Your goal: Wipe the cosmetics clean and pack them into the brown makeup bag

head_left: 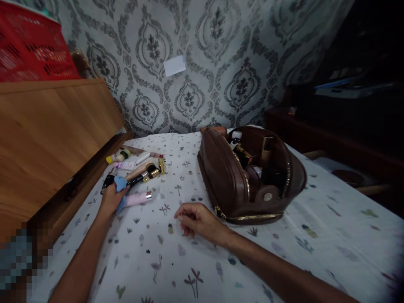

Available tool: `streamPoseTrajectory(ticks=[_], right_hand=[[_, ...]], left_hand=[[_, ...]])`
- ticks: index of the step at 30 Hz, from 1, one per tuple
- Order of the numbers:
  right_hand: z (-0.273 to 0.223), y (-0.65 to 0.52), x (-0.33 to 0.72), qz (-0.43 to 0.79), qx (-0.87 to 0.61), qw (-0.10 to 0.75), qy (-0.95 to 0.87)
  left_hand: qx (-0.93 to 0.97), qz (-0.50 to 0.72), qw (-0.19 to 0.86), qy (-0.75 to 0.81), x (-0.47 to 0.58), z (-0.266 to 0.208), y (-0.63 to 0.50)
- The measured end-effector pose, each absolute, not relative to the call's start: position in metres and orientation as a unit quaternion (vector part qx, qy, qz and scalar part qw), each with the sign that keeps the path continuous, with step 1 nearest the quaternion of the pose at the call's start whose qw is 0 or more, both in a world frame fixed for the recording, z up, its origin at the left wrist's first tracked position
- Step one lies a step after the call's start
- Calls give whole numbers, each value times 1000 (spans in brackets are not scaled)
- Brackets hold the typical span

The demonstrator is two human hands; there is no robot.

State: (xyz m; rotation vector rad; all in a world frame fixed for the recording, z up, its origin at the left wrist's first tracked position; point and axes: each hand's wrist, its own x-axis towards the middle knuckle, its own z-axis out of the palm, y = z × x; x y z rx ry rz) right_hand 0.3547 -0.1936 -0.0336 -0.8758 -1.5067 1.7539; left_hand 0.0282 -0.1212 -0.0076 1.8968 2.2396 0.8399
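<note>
My left hand [111,201] is closed on a blue cloth [120,182], at the near end of a cluster of cosmetics. A pale pink tube with a silver cap [137,198] lies right beside that cloth, partly covered by it. Just beyond are a black-handled makeup brush [137,179], a gold tube [161,166] and a white-and-purple tube [125,165]. My right hand [198,221] hovers over or rests on the sheet, fingers loosely curled and apart, nothing visible in them. Near it stands a brown leather makeup bag [221,168], unzipped, with bottles and dark cases inside.
A white patterned sheet [158,240] covers the surface. Along the left runs a wooden panel [53,139] with a red plastic basket [34,46] on top. Patterned wallpaper [189,46] is behind. Dark furniture [356,130] stands at the right.
</note>
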Motion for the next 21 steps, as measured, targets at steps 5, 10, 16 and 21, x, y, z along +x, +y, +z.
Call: streamPoseTrajectory(ticks=[5,10,16,21], right_hand=[[-31,-195,356,664,-337,331,-579],[-30,-196,357,664,-337,332,-578],[-38,-194,355,670,-325,373,-553],[-46,-190,351,677,-311,434,-506]], left_hand=[[616,362,78,695,18,-12,-121],[613,413,105,665,28,-7,-128],[616,447,209,614,58,2,-147],[640,413,262,592,91,5,-166]])
